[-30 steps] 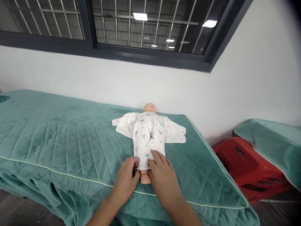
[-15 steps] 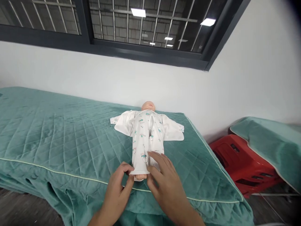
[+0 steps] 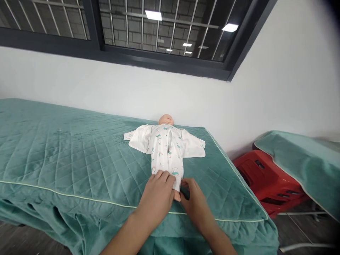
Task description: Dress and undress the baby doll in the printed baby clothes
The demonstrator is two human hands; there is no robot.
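A baby doll point(image 3: 166, 119) lies on its back on a green quilted bed cover, head toward the wall. It wears white baby trousers point(image 3: 160, 152) printed with small green and pink figures, with a slit between the legs. Plain white sleeves of a top point(image 3: 193, 144) spread out on both sides. My left hand point(image 3: 159, 193) lies across the left trouser leg, its curled fingers gripping the inner edge of the right cuff. At that cuff's outer edge, my right hand point(image 3: 195, 202) pinches the cloth. A bare doll foot point(image 3: 177, 195) shows below the cuff; the other foot is hidden.
The green quilted cover point(image 3: 87, 156) has a pale piped edge and hangs over the front. A white wall and a dark-framed window point(image 3: 159, 63) stand behind. To the right is a red plastic stool point(image 3: 268, 184) beside another green-covered surface point(image 3: 294, 156).
Both hands have moved right from the left trouser cuff to the right one. The left hand now covers the left leg's end, and the right leg's foot has come into view.
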